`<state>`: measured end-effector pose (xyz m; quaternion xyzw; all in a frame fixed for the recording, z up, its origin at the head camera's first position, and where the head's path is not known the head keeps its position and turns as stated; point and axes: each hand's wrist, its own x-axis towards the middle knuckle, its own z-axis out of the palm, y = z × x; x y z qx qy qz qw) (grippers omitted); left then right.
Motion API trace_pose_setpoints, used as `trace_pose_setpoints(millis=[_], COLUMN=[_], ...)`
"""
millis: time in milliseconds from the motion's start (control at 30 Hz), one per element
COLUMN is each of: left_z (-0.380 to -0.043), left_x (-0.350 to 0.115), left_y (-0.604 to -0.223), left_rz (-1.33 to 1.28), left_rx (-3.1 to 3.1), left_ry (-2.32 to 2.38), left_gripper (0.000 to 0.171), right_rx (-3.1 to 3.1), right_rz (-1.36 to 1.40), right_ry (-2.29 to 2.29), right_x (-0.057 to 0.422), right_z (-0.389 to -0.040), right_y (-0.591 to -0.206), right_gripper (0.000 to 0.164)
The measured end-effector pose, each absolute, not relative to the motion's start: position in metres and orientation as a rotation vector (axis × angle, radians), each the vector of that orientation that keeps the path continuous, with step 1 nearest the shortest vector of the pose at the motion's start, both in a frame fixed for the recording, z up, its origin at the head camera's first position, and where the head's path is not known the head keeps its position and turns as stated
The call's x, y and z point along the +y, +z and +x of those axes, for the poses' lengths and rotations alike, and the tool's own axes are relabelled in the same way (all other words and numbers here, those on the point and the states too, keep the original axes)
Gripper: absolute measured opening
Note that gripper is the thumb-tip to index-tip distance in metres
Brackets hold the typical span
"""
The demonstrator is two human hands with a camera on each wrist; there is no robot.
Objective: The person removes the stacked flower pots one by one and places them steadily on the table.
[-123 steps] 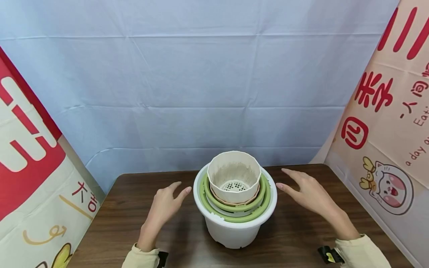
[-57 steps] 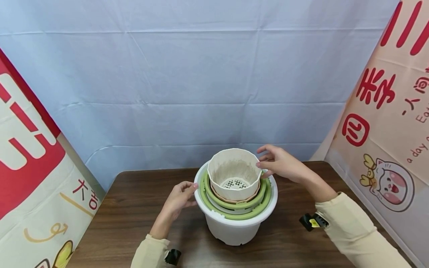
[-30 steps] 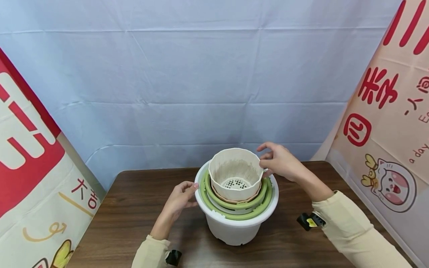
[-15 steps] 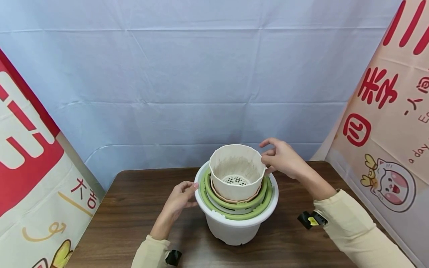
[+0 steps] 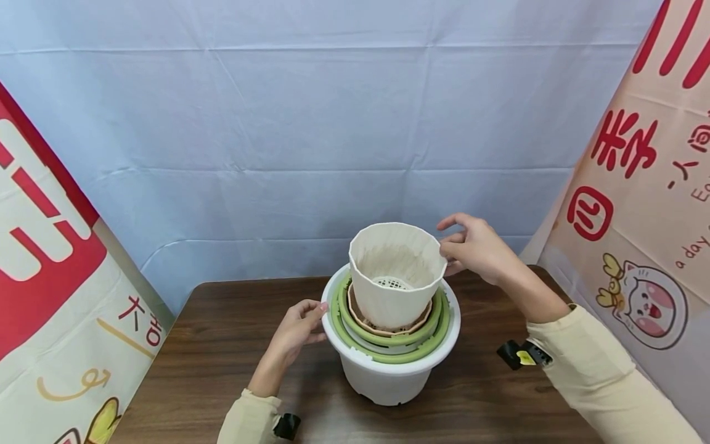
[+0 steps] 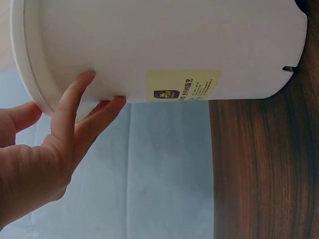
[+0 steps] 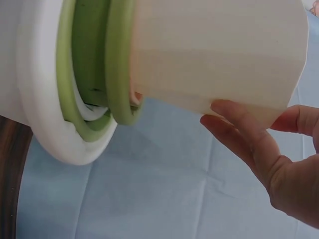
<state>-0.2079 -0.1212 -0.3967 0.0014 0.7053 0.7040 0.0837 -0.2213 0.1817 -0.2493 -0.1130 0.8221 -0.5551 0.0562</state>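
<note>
A large white flower pot (image 5: 385,379) stands upright on the table, with green-rimmed pots (image 5: 417,354) and a terracotta-coloured rim (image 5: 355,311) nested inside. My left hand (image 5: 296,330) pinches the white pot's left rim, its thumb on the rim and fingertips against the outer wall, as the left wrist view shows. The cream faceted flower pot (image 5: 388,302) is part way up out of the nest, slightly tilted, with a holed base. My right hand (image 5: 479,253) pinches its right rim; in the right wrist view the fingers (image 7: 244,124) lie along its outer wall. Its lower end is hidden within the stack.
The dark wooden table (image 5: 222,345) extends on both sides of the pots. A pale blue cloth (image 5: 310,154) hangs behind, and printed cloths (image 5: 638,246) flank the table. A yellow label (image 6: 184,85) is on the white pot's side.
Both hands came in from beside the pots and took hold of rims. The right hand has since raised the cream pot upward out of the nest; the left hand has stayed on the white rim.
</note>
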Motion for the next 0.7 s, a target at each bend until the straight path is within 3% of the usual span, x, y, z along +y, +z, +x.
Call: trace_pose_setpoints(millis=[700], left_z=[-0.209], left_x=[-0.121], left_y=[-0.398], left_rz=[0.004], left_rx=[2.093], left_ry=[2.111], left_gripper=[0.030], right_rx=[2.651], right_rz=[-0.284], right_ry=[-1.781], right_x=[0.220], right_z=[-0.226], right_y=[-0.221], right_gripper=[0.042])
